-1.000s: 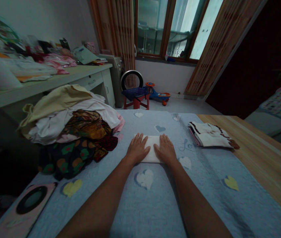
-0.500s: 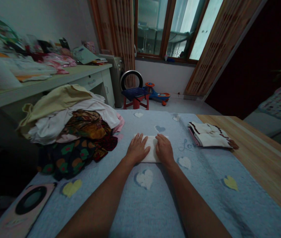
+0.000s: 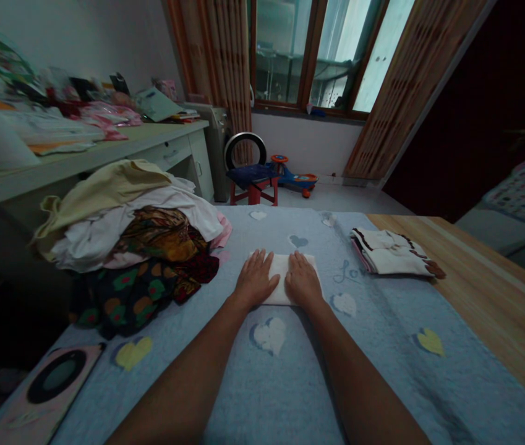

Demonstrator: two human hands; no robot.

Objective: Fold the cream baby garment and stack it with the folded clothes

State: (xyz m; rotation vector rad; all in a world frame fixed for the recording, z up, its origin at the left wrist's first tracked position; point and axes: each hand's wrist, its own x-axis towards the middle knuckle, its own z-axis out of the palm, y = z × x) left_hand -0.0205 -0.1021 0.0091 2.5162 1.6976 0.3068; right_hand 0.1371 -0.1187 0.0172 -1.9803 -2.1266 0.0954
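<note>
Now, an open left hand (image 3: 256, 279) and open right hand (image 3: 302, 283) are pressing flat, not gripping, a folded white cloth (image 3: 283, 278), with a folded cream bundle (image 3: 388, 252) done and a loose clothes heap (image 3: 130, 247) remaining

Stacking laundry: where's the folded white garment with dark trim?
Head view: the folded garment lies on the blue blanket, right of the right hand, beside the wooden surface.
</note>
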